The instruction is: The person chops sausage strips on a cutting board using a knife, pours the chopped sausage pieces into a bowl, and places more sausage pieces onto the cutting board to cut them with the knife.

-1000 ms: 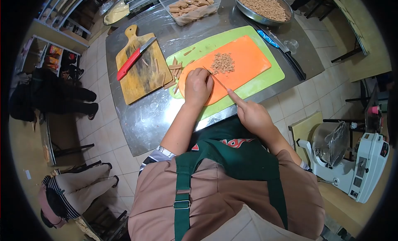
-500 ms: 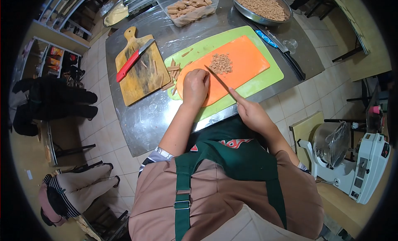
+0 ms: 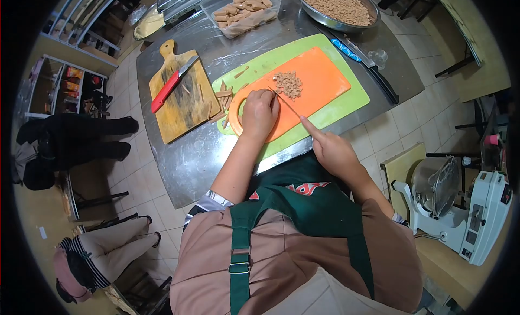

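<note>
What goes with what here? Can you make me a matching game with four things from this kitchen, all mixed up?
Things:
1. red-handled knife
2. orange board
3. round metal bowl
4. right hand

Places and states:
A. filled with small brown bits
B. gripping a thin knife
C. lying on the wooden board
D. lying on top of the green board

Right pairs: 1-C, 2-D, 3-A, 4-B
</note>
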Demonstrator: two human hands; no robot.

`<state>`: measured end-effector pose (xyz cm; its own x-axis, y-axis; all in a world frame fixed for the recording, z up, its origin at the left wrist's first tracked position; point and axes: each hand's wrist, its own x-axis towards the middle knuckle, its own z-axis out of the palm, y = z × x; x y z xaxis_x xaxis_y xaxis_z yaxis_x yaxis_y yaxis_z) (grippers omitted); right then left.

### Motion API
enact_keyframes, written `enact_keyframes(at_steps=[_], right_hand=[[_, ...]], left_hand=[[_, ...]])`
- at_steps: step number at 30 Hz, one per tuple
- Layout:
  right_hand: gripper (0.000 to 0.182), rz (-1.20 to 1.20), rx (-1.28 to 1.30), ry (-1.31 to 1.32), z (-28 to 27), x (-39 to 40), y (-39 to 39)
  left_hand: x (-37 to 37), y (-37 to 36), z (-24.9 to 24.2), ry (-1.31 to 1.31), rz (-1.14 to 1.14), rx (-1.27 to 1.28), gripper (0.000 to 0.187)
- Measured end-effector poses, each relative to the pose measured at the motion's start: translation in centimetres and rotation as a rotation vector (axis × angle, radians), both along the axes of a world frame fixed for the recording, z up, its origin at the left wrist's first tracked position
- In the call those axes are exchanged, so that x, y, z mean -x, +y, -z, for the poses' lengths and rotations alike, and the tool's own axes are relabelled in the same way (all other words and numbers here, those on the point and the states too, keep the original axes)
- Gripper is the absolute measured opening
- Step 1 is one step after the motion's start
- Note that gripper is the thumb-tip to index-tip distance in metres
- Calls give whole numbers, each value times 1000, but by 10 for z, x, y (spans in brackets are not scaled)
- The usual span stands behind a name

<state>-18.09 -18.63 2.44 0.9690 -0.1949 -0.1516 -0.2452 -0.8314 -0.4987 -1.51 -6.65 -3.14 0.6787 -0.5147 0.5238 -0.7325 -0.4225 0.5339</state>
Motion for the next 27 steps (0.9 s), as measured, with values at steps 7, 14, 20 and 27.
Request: enact_keyframes(at_steps=[7, 14, 20, 27], right_hand=[[57, -15, 4, 8, 17, -30, 4], [56, 11, 5, -89, 11, 8, 1], [53, 44, 70, -176, 3, 14, 7], [57, -4, 140, -83, 11, -12, 14]], left_hand=[[2, 1, 2, 21, -36, -6, 9], [3, 4, 3, 32, -61, 49, 6], [4, 6, 3, 49, -42, 14, 7], [2, 5, 5, 7, -34, 41, 6]])
